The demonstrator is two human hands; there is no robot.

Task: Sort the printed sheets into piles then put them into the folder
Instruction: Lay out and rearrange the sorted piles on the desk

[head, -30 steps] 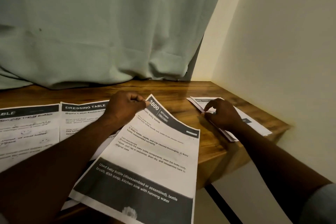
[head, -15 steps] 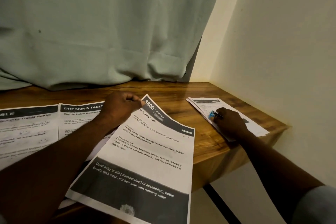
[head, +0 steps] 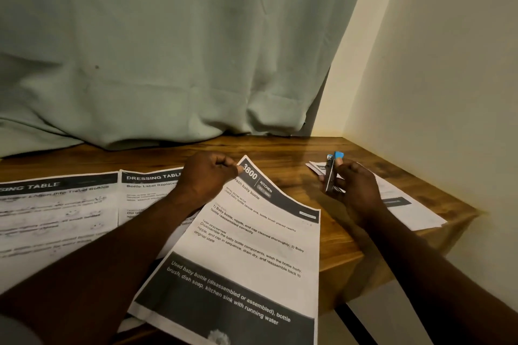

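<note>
My left hand (head: 208, 175) pinches the top corner of a printed "3800 Kitchen" sheet (head: 252, 255) that lies slanted over the table's front edge. Two "Dressing Table" sheets lie side by side at the left, one (head: 53, 221) at the far left and one (head: 145, 193) partly under my left forearm. My right hand (head: 353, 186) holds a small dark object with a blue end (head: 332, 171) upright, just above a small pile of sheets (head: 403, 204) at the right end of the table. No folder is in view.
The wooden table (head: 283, 151) ends at a corner by the cream wall (head: 448, 92) on the right. A pale green curtain (head: 168, 50) hangs down onto the table's back edge. A dark table leg (head: 356, 325) shows below the front edge.
My right hand has lifted off the right pile and now holds the small blue-tipped object upright above it. My left hand has kept its pinch on the Kitchen sheet.
</note>
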